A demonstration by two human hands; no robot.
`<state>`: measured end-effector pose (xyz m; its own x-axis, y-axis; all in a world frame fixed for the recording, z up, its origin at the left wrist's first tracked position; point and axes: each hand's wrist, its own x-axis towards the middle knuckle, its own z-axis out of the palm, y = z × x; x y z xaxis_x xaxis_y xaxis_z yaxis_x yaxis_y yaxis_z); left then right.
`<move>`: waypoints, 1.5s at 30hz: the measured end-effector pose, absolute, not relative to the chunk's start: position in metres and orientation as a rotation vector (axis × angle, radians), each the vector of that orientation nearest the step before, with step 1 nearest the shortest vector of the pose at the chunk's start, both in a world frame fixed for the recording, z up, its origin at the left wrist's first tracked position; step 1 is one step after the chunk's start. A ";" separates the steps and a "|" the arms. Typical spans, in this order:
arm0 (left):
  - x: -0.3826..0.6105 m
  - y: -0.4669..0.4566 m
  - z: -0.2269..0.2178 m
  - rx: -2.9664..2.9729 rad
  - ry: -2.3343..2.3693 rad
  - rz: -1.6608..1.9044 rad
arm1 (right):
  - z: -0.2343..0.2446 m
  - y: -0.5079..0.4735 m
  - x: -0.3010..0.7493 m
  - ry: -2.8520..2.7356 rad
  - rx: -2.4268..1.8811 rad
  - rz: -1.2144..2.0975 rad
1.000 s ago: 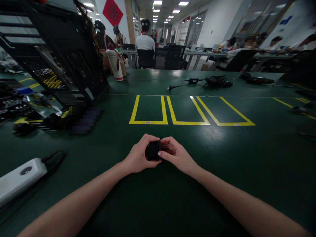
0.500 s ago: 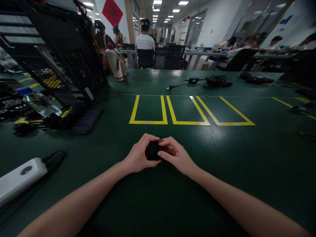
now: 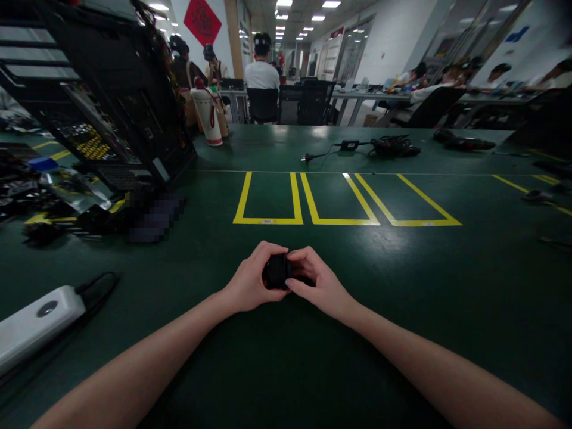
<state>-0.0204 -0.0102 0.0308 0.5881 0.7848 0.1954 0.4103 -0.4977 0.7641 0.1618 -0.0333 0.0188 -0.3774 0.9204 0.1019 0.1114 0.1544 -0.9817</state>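
Observation:
A small, black, boxy object (image 3: 277,271) is between my hands, low over the green table (image 3: 286,363); its exact kind does not show. My left hand (image 3: 251,279) curls round its left side, thumb at the near edge and fingers over the far edge. From the right, my right hand (image 3: 322,285) grips the object's right edge between thumb and fingertips. Part of the object is hidden behind the fingers. Beyond both hands, yellow tape (image 3: 268,221) marks out frames on the tabletop.
A black computer case (image 3: 147,113) stands at the left among assorted parts. A white device with a cord (image 3: 40,322) lies at the near left. Farther back are a paper cup (image 3: 208,116) and a coiled black power cable (image 3: 393,146). Several people sit at desks behind.
The right thumb and fingers have shifted very slightly on the black object's right edge. Otherwise the hands and the object stay in place.

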 end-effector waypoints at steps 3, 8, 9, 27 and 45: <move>-0.020 -0.010 0.032 2.139 0.941 0.708 | 0.016 -0.033 0.161 -1.639 -1.003 1.269; -0.020 -0.010 0.032 2.151 0.944 0.721 | 0.015 -0.033 0.162 -1.610 -1.041 1.275; -0.020 -0.010 0.032 2.152 0.944 0.720 | 0.016 -0.033 0.162 -1.610 -1.045 1.278; -0.020 -0.011 0.032 2.150 0.938 0.721 | 0.019 -0.039 0.161 -1.803 -1.027 1.051; -0.020 -0.010 0.030 2.131 0.939 0.700 | 0.022 -0.039 0.160 -1.774 -1.012 1.059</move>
